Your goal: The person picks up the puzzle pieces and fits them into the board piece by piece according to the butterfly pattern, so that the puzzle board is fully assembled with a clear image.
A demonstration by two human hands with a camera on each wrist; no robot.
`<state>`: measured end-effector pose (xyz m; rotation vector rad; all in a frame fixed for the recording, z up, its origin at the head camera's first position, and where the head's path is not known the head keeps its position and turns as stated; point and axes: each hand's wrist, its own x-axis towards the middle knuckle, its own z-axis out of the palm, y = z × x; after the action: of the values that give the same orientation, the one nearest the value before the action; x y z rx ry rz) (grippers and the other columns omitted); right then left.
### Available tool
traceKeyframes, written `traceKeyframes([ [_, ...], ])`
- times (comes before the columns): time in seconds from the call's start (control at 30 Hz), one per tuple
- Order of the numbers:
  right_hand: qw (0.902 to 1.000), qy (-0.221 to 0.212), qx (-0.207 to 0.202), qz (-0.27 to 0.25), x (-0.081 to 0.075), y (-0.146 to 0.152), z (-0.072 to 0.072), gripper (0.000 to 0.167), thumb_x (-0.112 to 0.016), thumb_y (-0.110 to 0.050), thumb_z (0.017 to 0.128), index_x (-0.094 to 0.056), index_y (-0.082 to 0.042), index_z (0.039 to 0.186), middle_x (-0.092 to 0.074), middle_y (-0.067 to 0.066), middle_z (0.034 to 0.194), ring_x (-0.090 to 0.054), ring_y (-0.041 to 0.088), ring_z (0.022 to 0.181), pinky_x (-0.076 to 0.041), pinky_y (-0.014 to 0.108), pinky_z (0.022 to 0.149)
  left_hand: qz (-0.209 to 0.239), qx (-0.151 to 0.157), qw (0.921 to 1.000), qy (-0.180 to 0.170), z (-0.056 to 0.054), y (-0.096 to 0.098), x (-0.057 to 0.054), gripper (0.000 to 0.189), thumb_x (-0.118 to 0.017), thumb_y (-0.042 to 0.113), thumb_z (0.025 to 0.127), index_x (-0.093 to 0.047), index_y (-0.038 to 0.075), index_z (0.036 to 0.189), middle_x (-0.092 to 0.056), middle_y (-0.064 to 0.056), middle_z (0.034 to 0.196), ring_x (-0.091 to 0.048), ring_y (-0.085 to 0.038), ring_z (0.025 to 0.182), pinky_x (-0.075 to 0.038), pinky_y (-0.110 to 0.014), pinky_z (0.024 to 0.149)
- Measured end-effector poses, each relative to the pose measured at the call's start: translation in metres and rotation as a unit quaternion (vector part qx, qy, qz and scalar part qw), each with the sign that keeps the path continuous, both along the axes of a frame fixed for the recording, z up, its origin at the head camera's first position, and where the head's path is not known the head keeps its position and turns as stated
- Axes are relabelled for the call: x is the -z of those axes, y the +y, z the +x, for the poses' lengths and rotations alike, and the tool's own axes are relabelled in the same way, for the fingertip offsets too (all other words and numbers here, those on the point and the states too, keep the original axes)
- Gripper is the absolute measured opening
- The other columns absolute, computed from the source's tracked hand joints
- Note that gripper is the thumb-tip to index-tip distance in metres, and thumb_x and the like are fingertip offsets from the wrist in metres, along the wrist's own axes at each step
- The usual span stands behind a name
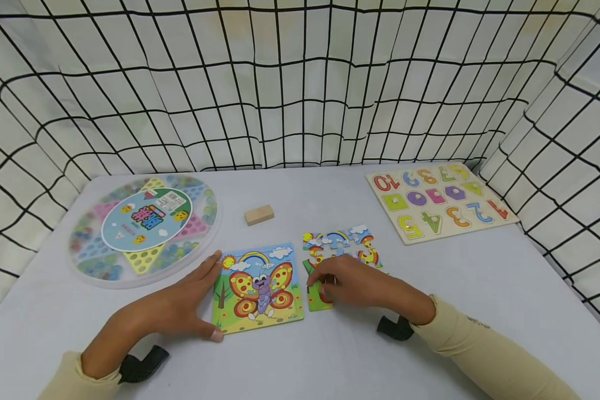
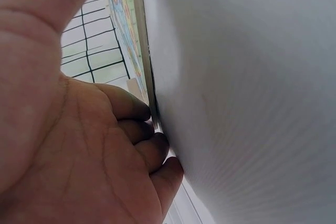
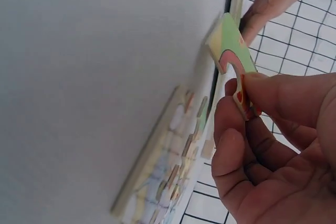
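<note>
A square butterfly picture board (image 1: 262, 289) lies in the middle of the table. My left hand (image 1: 185, 311) spans its left edge, fingers at the top corner and thumb at the bottom corner. In the left wrist view, several fingertips (image 2: 140, 109) touch the board's edge. My right hand (image 1: 352, 280) pinches a green puzzle piece (image 3: 234, 51) with red markings and a rounded notch between thumb and fingers. Just beyond that hand is a partly assembled butterfly puzzle (image 1: 337, 239) with sun, rainbow and cloud pieces. The hand hides much of its lower part.
A round clear-covered game board (image 1: 147, 222) with coloured beads sits at the back left. A small wooden block (image 1: 259, 215) lies behind the picture board. At the back right is a wooden number puzzle (image 1: 440, 203). Black netting (image 1: 305, 105) surrounds the white table.
</note>
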<state>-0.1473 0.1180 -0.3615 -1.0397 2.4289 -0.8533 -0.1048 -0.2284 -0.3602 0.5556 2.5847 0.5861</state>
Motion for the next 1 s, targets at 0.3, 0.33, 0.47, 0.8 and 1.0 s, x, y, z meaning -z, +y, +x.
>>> traceKeyframes([
  [0.3, 0.9935, 0.014, 0.055, -0.098, -0.005, -0.009, -0.007, 0.021, -0.068, -0.004, 0.090, -0.067, -0.007, 0.110, -0.063, -0.007, 0.085, -0.055, 0.011, 0.072, -0.050, 0.025, 0.062, 0.000, 0.007, 0.9999, 0.008, -0.001, 0.001, -0.003, 0.134, -0.078, 0.067, 0.063, -0.010, -0.004, 0.153, 0.004, -0.018, 0.161, -0.004, -0.042, 0.145, -0.021, -0.058, 0.111],
  [0.33, 0.9922, 0.017, 0.058, -0.109, -0.005, -0.010, -0.008, 0.018, -0.069, -0.004, 0.089, -0.069, -0.007, 0.107, -0.064, -0.008, 0.085, -0.055, 0.011, 0.072, -0.050, 0.025, 0.063, 0.000, 0.006, 1.0000, 0.006, -0.001, 0.001, -0.004, 0.134, -0.078, 0.067, 0.063, -0.010, -0.004, 0.153, 0.004, -0.018, 0.161, -0.005, -0.043, 0.145, -0.021, -0.059, 0.111],
  [0.47, 0.9902, -0.003, 0.052, -0.129, -0.001, -0.018, -0.014, 0.015, -0.068, -0.006, 0.090, -0.071, -0.009, 0.104, -0.066, -0.009, 0.085, -0.057, 0.011, 0.072, -0.050, 0.026, 0.063, 0.001, -0.002, 1.0000, -0.004, -0.001, 0.002, -0.003, 0.134, -0.079, 0.066, 0.063, -0.010, -0.004, 0.154, 0.005, -0.018, 0.161, -0.004, -0.043, 0.144, -0.021, -0.059, 0.111],
  [0.8, 0.9906, -0.038, 0.050, -0.122, 0.005, -0.044, -0.012, 0.019, -0.069, -0.001, 0.087, -0.074, -0.008, 0.104, -0.068, -0.007, 0.087, -0.058, 0.008, 0.074, -0.051, 0.023, 0.067, 0.004, -0.007, 0.9999, -0.009, -0.002, 0.004, -0.001, 0.134, -0.081, 0.064, 0.062, -0.011, -0.005, 0.153, 0.004, -0.019, 0.161, -0.004, -0.043, 0.144, -0.021, -0.059, 0.111],
  [1.0, 0.9905, -0.050, 0.028, -0.125, 0.007, -0.061, -0.008, 0.015, -0.070, -0.002, 0.087, -0.074, -0.009, 0.100, -0.066, -0.011, 0.083, -0.057, 0.005, 0.072, -0.050, 0.021, 0.066, 0.000, -0.008, 0.9999, -0.010, -0.001, 0.003, -0.001, 0.134, -0.080, 0.065, 0.061, -0.011, -0.004, 0.154, 0.004, -0.018, 0.161, -0.003, -0.043, 0.145, -0.021, -0.059, 0.110],
])
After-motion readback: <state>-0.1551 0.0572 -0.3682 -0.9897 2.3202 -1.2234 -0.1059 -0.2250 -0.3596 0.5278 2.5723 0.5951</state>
